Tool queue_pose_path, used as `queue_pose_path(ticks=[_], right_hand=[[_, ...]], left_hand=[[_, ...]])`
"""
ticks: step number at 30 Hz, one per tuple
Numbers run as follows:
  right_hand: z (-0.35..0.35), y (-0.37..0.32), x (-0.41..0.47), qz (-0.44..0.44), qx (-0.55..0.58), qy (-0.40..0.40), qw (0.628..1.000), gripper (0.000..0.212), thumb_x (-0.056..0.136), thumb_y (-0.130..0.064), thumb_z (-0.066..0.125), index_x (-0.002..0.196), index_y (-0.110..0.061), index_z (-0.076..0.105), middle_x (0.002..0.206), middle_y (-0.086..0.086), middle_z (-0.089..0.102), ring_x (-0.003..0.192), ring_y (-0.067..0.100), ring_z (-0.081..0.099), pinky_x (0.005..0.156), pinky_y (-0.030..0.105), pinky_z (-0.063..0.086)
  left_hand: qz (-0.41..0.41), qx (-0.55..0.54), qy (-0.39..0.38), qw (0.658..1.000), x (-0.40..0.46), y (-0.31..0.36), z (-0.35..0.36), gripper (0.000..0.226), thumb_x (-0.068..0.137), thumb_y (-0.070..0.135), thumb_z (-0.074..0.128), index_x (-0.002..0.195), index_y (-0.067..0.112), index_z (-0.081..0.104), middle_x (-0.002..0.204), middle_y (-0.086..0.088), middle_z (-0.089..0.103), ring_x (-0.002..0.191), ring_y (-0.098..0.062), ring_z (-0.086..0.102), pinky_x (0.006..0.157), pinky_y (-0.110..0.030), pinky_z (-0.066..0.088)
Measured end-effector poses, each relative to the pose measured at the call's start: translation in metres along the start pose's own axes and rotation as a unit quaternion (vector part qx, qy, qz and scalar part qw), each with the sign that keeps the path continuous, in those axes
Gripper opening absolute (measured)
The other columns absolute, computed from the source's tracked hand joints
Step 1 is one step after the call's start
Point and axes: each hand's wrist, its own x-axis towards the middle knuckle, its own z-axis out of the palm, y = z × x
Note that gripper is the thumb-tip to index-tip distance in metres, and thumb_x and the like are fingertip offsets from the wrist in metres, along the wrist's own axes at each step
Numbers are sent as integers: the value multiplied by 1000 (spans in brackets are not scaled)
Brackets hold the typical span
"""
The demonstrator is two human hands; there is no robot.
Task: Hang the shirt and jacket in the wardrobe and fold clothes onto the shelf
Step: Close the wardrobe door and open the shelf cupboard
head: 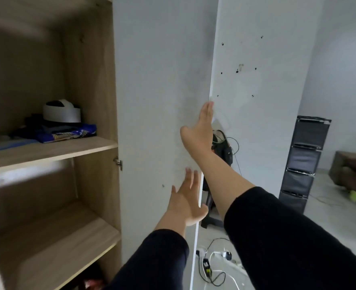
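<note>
The wooden wardrobe [93, 59] stands open on the left, its white door [162, 80] swung out toward me. My right hand [200, 130] lies at the door's outer edge at mid height, fingers straight along it. My left hand [186, 201] is flat against the door's inner face near the same edge, lower down, fingers spread. On the upper shelf [53, 151] sits a pile of folded dark and blue clothes [66, 131] with a white cap [61, 111] on top. No shirt or jacket is in sight.
A bare lower shelf [53, 243] sits below, with something red [91, 282] at the wardrobe's bottom. Cables and a power strip [212, 262] lie on the floor past the door. A dark drawer tower [304, 162] stands by the wall at right.
</note>
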Motion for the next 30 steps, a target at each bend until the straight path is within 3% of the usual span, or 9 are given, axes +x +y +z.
queue_pose_path(ticks=[1,3,8,12,15,18,21,24,30], right_hand=[[-1,3,4,5,-2,1,1000,88,81,-6,46,154,-16,-2,161,-12,-10,148,14,11,79,4,41],[-5,11,14,17,6,0,1000,85,83,-4,45,154,-16,-1,161,-11,-8,148,10,6,66,-8,29],[-6,34,33,42,35,28,998,81,85,-6,46,154,-18,6,162,-11,3,147,7,13,94,12,25],[-6,42,41,43,28,33,998,80,85,-4,44,154,-17,7,162,-9,5,148,8,11,96,11,18],[-8,45,43,30,-4,12,999,82,84,-4,45,154,-17,4,162,-10,0,147,10,14,94,16,30],[-13,45,40,13,-49,-16,999,80,81,-6,46,153,-17,14,162,-9,-5,147,13,14,98,27,43],[-8,40,23,11,-132,9,991,72,78,-4,46,147,-22,33,161,0,4,147,19,15,107,35,38],[9,32,-10,-49,-207,21,977,62,76,0,48,134,-21,47,155,5,18,142,24,21,109,40,33],[70,9,-69,-69,-187,-132,971,50,77,0,48,121,-22,57,150,4,23,140,22,18,106,36,27]], left_hand=[[0,-1,-3,1000,5,2,2,97,85,60,46,147,33,-23,155,3,-32,149,-19,-2,115,-52,-3],[0,-7,-14,1000,14,6,2,99,85,60,47,146,33,-25,151,2,-39,149,-20,3,115,-54,-1],[5,-27,-42,999,31,10,0,96,87,58,48,148,33,-22,147,6,-45,147,-18,17,116,-54,3],[9,-23,-60,998,41,10,-2,96,87,56,49,149,31,-21,148,7,-43,142,-18,31,116,-54,4],[10,-11,-79,997,40,14,-8,96,89,50,50,149,28,-21,149,5,-43,140,-18,33,118,-52,4],[11,-1,-91,996,33,12,-18,91,92,40,49,150,25,-20,153,5,-36,147,-16,17,119,-51,4],[-9,5,-86,996,15,-7,-31,84,95,26,46,151,23,-16,158,7,-23,149,-12,-2,119,-50,1],[-57,11,-84,995,-13,-38,-52,75,96,21,42,153,22,-6,160,7,-14,148,-11,-7,120,-49,0],[-169,31,-42,984,-93,-110,-109,66,94,14,43,153,22,14,161,6,5,149,-12,-2,120,-49,0]])
